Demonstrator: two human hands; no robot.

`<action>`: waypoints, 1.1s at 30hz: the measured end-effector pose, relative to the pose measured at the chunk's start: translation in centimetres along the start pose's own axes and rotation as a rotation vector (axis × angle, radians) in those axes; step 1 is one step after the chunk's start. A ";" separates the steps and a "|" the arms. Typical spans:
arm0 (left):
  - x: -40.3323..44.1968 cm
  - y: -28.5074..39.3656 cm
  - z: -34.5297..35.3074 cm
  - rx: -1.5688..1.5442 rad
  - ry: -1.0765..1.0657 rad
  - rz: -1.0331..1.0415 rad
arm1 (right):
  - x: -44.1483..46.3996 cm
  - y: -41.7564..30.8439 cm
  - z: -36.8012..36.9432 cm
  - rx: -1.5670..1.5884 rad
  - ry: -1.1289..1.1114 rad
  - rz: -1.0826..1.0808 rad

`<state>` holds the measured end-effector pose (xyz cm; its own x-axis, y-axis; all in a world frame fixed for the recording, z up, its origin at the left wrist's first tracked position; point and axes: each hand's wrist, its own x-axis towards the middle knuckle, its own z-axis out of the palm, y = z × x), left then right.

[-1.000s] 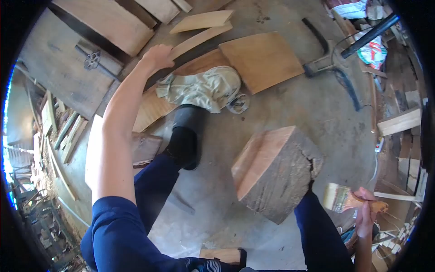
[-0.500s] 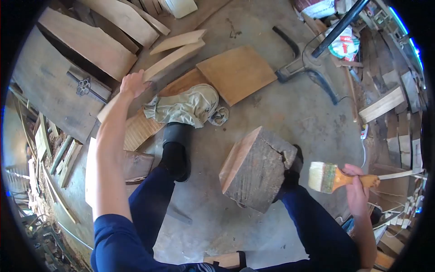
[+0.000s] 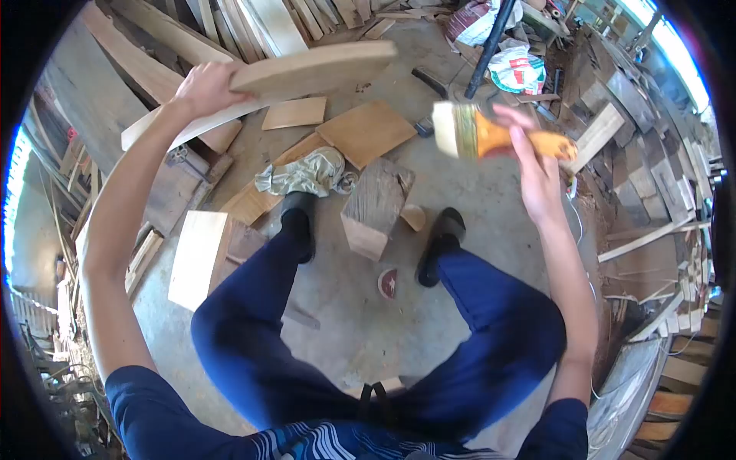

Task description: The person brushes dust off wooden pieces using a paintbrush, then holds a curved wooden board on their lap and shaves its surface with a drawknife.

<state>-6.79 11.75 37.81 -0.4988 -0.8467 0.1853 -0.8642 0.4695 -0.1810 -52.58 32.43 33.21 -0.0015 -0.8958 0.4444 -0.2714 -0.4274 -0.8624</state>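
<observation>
My left hand (image 3: 208, 88) is closed around a long, slightly curved wooden board (image 3: 318, 70), held up off the floor at the upper left. In my right hand (image 3: 534, 165) is a wide paintbrush (image 3: 491, 135). The fingers wrap its orange wooden handle, and its pale bristles point left toward the board without touching it. Below, between my feet, a thick wooden block (image 3: 377, 195) stands on the floor. A crumpled pale cloth (image 3: 310, 173) lies behind my left foot, partly over flat wood pieces.
A square brown board (image 3: 368, 133) and a smaller board (image 3: 294, 113) lie on the floor ahead. Large planks (image 3: 126, 50) lean at the upper left. A pale wooden block (image 3: 198, 261) stands beside my left leg. Scrap wood is piled along the right (image 3: 629, 153), near white sacks (image 3: 516, 70).
My left hand has raised the board off the floor pieces. My right hand has brought the brush up and leftward. The view has tilted and widened, showing more of my legs.
</observation>
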 end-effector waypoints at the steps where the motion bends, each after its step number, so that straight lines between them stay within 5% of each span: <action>1: -0.7 1.8 -1.9 -0.052 0.036 -0.010 | -0.3 -1.0 0.2 -0.016 0.028 -0.028; 7: -2.3 11.8 -5.0 -0.473 -0.087 0.064 | -1.1 -7.1 2.4 -0.172 0.090 -0.369; 13: -0.2 18.5 -2.4 -0.631 -0.397 0.229 | -1.1 -5.2 3.2 -0.079 0.086 -0.320; 26: 1.5 16.4 8.4 -0.660 -0.649 0.158 | -1.2 -1.6 2.6 -0.305 0.103 -0.235; 33: 2.1 16.7 10.8 -0.433 -0.716 0.099 | -0.7 -0.1 3.4 -0.314 0.080 -0.220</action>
<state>-21.52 15.06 24.75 -0.5377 -0.6821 -0.4957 -0.8404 0.4810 0.2497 -49.28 32.73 32.14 0.0179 -0.7695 0.6383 -0.5546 -0.5389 -0.6341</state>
